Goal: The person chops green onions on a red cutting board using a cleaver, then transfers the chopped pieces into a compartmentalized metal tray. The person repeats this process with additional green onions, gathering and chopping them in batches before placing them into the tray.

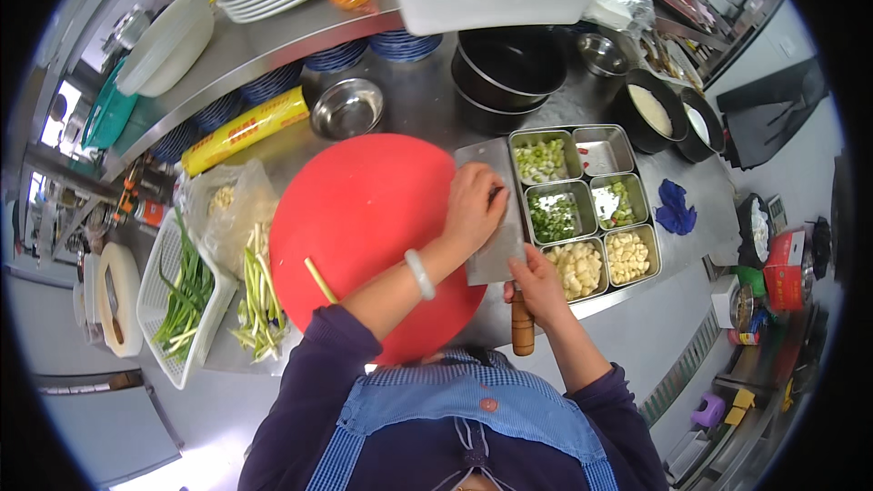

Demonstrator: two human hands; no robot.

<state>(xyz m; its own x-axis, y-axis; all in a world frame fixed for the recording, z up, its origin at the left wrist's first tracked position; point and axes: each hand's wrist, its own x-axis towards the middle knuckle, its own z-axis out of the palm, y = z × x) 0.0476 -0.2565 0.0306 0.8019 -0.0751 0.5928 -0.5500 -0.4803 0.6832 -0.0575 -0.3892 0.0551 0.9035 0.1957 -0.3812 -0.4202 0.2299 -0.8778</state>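
My right hand (539, 281) grips a cleaver (496, 260) where the blade meets the wooden handle. The wide blade points away from me, flat side up, between a round red cutting board (361, 211) and a set of metal containers (653, 256). Across the blade lies my left hand (477, 208), a pale bangle at its wrist; its fingers curl on the metal, and whether they pinch anything is hidden. One scallion stalk (320, 279) rests on the board's near left. In the containers are chopped scallions (554, 213), pale peeled pieces (573, 266) and peeled garlic (627, 257).
Left of the board are loose scallion stalks (258, 307), a white basket of scallions (222, 300) and a plastic bag (239, 204). Behind stand a steel bowl (348, 109) and black pots (508, 68), below a shelf (273, 61). A blue cloth (675, 208) lies right.
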